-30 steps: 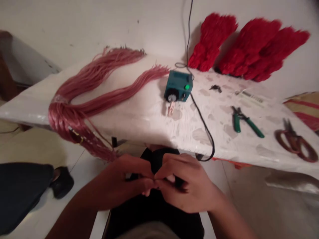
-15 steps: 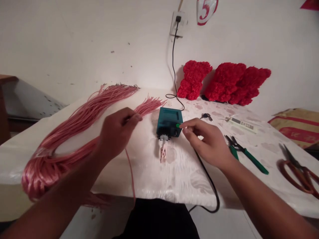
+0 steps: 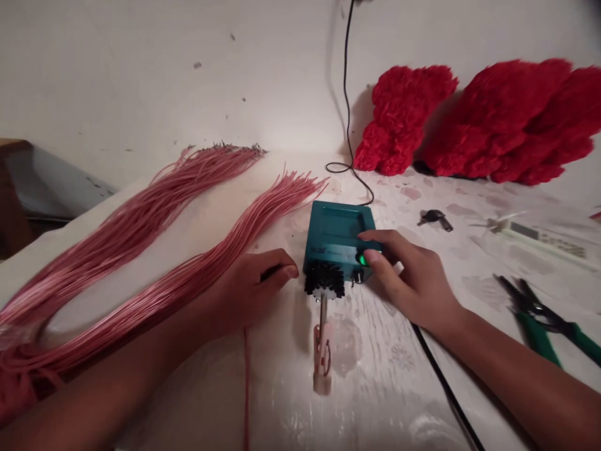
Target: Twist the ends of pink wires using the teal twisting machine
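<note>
In the head view, a teal motor box [image 3: 342, 225] has a black toothed wheel [image 3: 325, 280] at its front. From the wheel a metal shaft runs toward me, ending in a pale pink clothespin [image 3: 322, 360]. My right hand [image 3: 413, 275] grips the box's right front corner, its thumb beside a green-lit button [image 3: 361, 258] and a finger on the top. Left of the wheel, my left hand [image 3: 263, 285] is closed. A single pink cord [image 3: 246, 388] hangs from under it; the fingers hide their hold. Beneath and behind that forearm lies a bundle of pink cords [image 3: 225, 241].
Red flower-like bundles [image 3: 408, 119] stand against the wall. Keys [image 3: 435, 219], a pale device with a small screen [image 3: 544, 241] and green-handled pliers [image 3: 539, 313] lie to the right. A black power cable [image 3: 348, 94] runs up the wall; another black cable [image 3: 446, 382] passes under my right arm.
The view has moved closer to the table. My left hand has come down toward the toothed wheel. My right hand has gone from fingertips at the button to gripping the box corner.
</note>
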A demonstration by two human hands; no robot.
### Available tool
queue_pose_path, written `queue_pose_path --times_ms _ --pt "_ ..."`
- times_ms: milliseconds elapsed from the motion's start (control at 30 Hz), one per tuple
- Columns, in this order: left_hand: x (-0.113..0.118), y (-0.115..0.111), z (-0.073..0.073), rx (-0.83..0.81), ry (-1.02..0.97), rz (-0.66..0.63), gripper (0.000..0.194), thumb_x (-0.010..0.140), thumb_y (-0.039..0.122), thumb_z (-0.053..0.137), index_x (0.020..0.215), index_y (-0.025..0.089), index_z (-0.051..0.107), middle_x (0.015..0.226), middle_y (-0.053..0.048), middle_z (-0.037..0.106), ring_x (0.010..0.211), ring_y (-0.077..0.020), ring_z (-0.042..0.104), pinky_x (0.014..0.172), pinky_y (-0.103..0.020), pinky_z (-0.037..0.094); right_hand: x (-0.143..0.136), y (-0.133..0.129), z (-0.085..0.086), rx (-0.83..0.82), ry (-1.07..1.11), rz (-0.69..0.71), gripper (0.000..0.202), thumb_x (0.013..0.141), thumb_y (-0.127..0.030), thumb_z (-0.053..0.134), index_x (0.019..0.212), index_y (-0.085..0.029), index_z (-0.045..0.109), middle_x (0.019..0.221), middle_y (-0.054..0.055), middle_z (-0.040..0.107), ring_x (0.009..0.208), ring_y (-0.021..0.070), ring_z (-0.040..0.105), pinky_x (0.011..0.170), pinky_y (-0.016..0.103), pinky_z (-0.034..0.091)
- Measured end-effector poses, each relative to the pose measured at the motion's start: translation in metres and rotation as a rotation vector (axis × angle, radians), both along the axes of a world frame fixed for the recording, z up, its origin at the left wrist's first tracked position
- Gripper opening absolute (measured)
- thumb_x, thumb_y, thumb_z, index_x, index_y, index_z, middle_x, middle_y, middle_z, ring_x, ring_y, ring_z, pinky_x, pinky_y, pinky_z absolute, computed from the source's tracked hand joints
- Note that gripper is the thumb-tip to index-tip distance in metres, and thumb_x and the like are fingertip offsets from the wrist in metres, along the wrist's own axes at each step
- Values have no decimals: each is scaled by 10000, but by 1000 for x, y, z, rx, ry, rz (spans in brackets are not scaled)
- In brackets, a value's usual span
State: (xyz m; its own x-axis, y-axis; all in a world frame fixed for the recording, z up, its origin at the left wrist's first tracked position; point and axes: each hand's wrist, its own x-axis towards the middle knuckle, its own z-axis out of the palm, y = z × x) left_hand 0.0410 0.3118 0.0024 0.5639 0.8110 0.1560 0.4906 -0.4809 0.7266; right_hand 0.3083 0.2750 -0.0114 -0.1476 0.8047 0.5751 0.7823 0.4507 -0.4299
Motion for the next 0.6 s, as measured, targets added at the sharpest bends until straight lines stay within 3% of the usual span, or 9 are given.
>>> queue_pose_path --times_ms 133,267,467,600 --pt "-1 0 -2 -63 -41 -18 249 986 302 462 893 189 664 828 3 700 759 -153 630 697 -251 468 4 -2 -4 68 -16 0 224 1000 -322 528 1158 -202 633 671 -9 658 494 125 572 496 251 440" --pt "-1 -2 -5 -98 -30 37 281 979 345 467 876 184 673 798 -11 696 714 -167 616 617 -259 449 4 -12 6 196 -111 19 171 983 -243 543 1132 -215 622 673 3 644 500 134 575 520 271 452" --pt "-1 -4 -1 -9 -25 142 278 952 363 519 808 173 661 657 21 602 607 -134 533 573 -242 399 -17 -32 16 242 -358 517 149 931 -135 565 1072 -153 611 722 30 642 569 169 541 517 325 434" --pt "-1 -11 7 -8 -2 156 269 970 334 509 776 179 611 589 60 481 538 -105 436 554 -232 367 -29 -38 11 249 -414 549 128 961 -129 535 1027 -119 643 761 41 660 588 174 547 516 339 427"
